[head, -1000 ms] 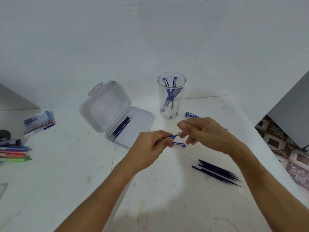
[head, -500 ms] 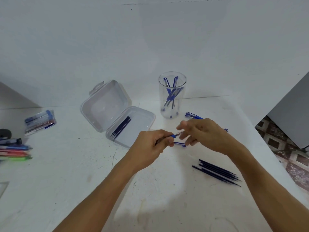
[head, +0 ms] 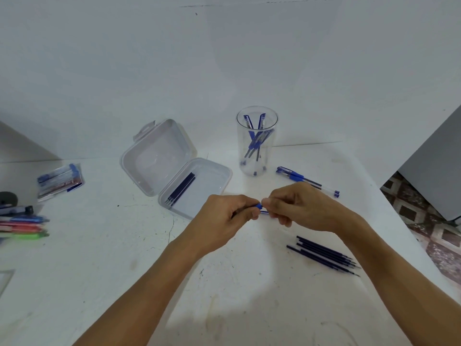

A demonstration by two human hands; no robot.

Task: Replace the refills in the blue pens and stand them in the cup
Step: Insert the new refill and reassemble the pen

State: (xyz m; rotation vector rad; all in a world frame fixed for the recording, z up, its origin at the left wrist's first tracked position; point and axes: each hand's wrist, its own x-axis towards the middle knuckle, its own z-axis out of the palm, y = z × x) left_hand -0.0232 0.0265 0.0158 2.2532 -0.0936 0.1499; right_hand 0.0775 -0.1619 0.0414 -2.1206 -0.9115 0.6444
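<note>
My left hand (head: 225, 216) grips a blue pen (head: 259, 206), of which only a short blue bit shows between the hands. My right hand (head: 296, 208) pinches that pen's front end; the tip is hidden by the fingers. Behind them stands a clear cup (head: 257, 141) with several blue pens in it. Two blue pens (head: 303, 179) lie on the table right of the cup. Several dark blue refills (head: 324, 255) lie in a bunch at the right. An open clear box (head: 174, 168) holds a few more refills (head: 180, 189).
Coloured pens (head: 23, 224) and a packet of pens (head: 59, 179) lie at the far left of the white table (head: 99, 270). The table's right edge drops to a tiled floor (head: 431, 221). A white wall stands close behind the cup.
My right hand has closed in on the pen's front end, covering the metal tip that showed before. Both hands stay over the same spot.
</note>
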